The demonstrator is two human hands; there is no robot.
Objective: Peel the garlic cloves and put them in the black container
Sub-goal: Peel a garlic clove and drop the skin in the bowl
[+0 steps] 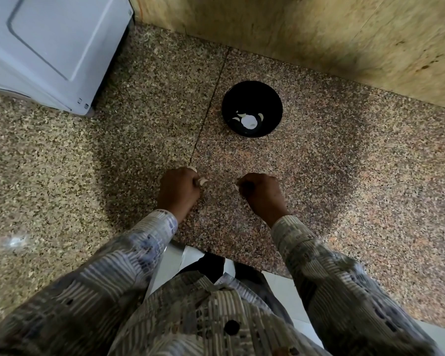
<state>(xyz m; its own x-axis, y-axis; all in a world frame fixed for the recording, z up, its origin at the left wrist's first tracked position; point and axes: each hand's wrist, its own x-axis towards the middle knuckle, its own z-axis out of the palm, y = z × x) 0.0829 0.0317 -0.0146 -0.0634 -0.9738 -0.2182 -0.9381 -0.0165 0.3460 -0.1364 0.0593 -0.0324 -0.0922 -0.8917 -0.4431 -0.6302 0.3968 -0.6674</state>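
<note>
A black container stands on the granite counter ahead of me, with a few pale garlic pieces lying in its bottom. My left hand is curled over the counter and grips a garlic clove that pokes out at its fingertips. My right hand is curled too, about a hand's width to the right, and pinches a small pale piece, garlic or skin. Both hands are well short of the container.
A white appliance stands at the back left. A yellowish stone wall rises behind the container. A seam runs through the speckled counter. The counter's front edge is just before my body.
</note>
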